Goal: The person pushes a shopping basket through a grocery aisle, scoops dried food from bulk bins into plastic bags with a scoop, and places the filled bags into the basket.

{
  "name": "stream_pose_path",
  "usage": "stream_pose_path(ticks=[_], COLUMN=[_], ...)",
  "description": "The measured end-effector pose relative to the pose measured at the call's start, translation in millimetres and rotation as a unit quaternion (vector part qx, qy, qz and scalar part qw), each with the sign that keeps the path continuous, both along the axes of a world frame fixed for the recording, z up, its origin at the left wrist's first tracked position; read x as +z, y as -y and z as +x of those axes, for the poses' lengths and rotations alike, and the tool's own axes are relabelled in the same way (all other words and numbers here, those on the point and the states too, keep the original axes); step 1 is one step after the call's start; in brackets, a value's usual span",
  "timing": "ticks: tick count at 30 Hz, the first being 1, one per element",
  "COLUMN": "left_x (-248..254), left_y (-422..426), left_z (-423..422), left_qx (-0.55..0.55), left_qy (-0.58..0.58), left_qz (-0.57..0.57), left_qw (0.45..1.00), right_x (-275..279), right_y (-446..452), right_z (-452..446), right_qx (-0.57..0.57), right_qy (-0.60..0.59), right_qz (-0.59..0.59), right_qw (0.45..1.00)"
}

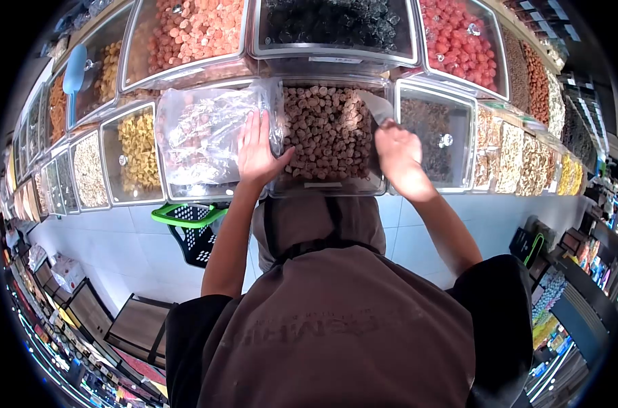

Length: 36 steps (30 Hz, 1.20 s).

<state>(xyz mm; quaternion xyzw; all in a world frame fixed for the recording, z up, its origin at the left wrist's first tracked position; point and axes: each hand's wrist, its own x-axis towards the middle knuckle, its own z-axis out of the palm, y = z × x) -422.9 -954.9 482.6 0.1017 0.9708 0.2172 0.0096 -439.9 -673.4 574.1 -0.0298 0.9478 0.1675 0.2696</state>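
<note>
The open bin (322,185) sits in the lower row, straight in front of the person, filled with small brown pieces (326,132). Full as it is, it looks likely to be heavy, with stiff, slick walls best held at the rim; the pieces themselves seem light, firm and apt to roll. The left hand (256,153) lies flat, its fingers straight and slightly spread, on a clear plastic bag (203,129) over the neighbouring bin, thumb reaching to the brown pieces. That bag should be soft, light and slippery, easiest to take by a gathered edge; its contents cannot be made out. The right hand (399,151) is at the open bin's right edge, fingers curled in beside a pale sheet (375,102); whether they grip it cannot be told. Around stand lidded bins of yellow pieces (139,153) and dark pieces (424,122), and above them bins of orange-pink (200,27), black (336,20) and red pieces (462,41).
</note>
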Motion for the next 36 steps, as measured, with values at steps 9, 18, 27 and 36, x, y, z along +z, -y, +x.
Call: stream_pose_path(ticks=[9, 18, 27, 36], left_x=[-14, -19, -26, -26], left_y=[3, -2, -8, -10], left_z=[6, 8, 9, -1], left_qx=[0.020, 0.023, 0.057, 0.085], left_qy=[-0.021, -0.035, -0.078, -0.134], left_qz=[0.021, 0.030, 0.074, 0.047], left_qw=[0.999, 0.999, 0.993, 0.986], right_x=[-129, -65, -56, -161], right_y=[6, 25, -3, 37], right_z=[57, 70, 34, 41], right_qx=[-0.050, -0.166, -0.227, -0.429], right_qy=[-0.137, 0.025, 0.246, 0.235], right_qz=[-0.160, -0.224, -0.385, -0.546], right_qw=[0.976, 0.960, 0.860, 0.680])
